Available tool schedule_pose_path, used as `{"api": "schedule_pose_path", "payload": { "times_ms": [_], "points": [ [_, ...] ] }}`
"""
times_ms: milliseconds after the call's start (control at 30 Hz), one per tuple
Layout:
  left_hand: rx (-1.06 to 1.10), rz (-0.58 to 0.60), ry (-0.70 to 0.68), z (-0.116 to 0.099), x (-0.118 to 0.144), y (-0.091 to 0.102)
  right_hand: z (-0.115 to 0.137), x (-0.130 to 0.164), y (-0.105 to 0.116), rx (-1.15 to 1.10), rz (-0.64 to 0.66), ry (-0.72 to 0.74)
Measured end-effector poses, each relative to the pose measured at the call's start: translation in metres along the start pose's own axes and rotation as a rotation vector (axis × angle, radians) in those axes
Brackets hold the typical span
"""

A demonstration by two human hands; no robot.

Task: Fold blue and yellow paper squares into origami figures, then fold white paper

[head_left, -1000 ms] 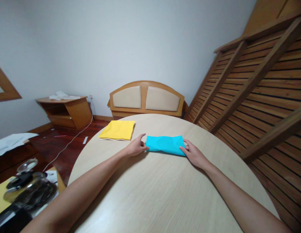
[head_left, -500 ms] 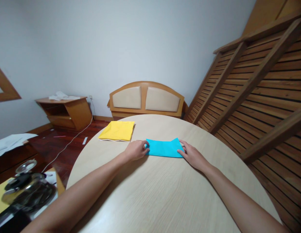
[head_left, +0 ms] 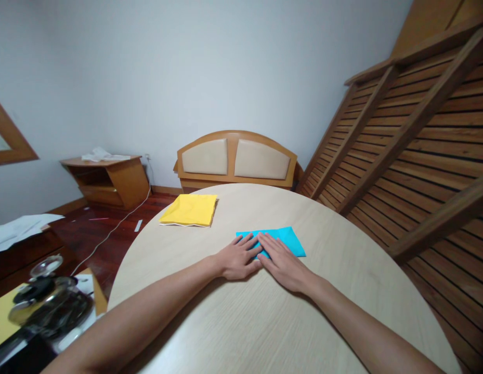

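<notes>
A folded blue paper lies flat on the round pale wooden table, a little past its middle. My left hand and my right hand rest side by side, palms down with fingers spread, pressing on the paper's near left part. The hands cover much of the paper; its right end shows beyond my right hand. A folded yellow paper lies further off to the left, near the table's far edge, untouched.
A wooden headboard stands behind the table against the wall. Slatted wooden frames lean on the right. At left are a low wooden cabinet, a white cable on the red floor, and a glass kettle on a side surface.
My hands held the blue paper at its two ends, then folded it over. Both have now come together at the middle and lie flat on the paper, which looks flatter.
</notes>
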State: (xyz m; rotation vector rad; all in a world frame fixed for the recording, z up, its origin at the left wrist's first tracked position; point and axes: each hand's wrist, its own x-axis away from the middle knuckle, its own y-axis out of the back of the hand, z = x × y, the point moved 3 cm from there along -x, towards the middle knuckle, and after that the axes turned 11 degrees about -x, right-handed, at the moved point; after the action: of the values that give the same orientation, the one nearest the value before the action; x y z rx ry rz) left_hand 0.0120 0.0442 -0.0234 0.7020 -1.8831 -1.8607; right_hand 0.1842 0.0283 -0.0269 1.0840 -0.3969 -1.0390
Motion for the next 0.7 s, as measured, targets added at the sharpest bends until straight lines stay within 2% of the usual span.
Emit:
{"api": "schedule_pose_path", "payload": {
  "times_ms": [67,133,300,367,433,500,533,600,700],
  "points": [
    [-0.006,0.018,-0.008,-0.003,0.000,0.001,-0.005,-0.001,-0.008,-0.026,0.093,-0.030],
    [-0.018,0.048,0.006,-0.004,-0.001,0.002,-0.021,-0.001,-0.008,-0.009,0.113,-0.084],
    [-0.025,0.094,0.027,-0.006,-0.001,0.003,-0.076,0.004,0.015,0.104,0.034,-0.308],
    [-0.020,0.095,0.024,-0.007,-0.001,0.004,-0.087,0.007,0.025,0.144,-0.037,-0.415],
    [-0.019,0.092,0.025,-0.008,0.000,0.005,-0.084,0.009,0.033,0.200,-0.160,-0.413],
    [-0.026,0.079,0.027,-0.009,0.000,0.005,-0.067,0.006,0.033,0.216,-0.249,-0.294],
    [-0.031,0.070,0.026,-0.009,0.000,0.004,-0.057,0.004,0.030,0.187,-0.254,-0.231],
    [-0.039,0.049,0.012,-0.009,0.000,0.003,-0.039,-0.001,0.019,0.079,-0.198,-0.151],
    [-0.042,0.043,-0.018,-0.006,-0.001,0.001,-0.027,-0.007,-0.001,-0.026,0.002,-0.111]
  ]
}}
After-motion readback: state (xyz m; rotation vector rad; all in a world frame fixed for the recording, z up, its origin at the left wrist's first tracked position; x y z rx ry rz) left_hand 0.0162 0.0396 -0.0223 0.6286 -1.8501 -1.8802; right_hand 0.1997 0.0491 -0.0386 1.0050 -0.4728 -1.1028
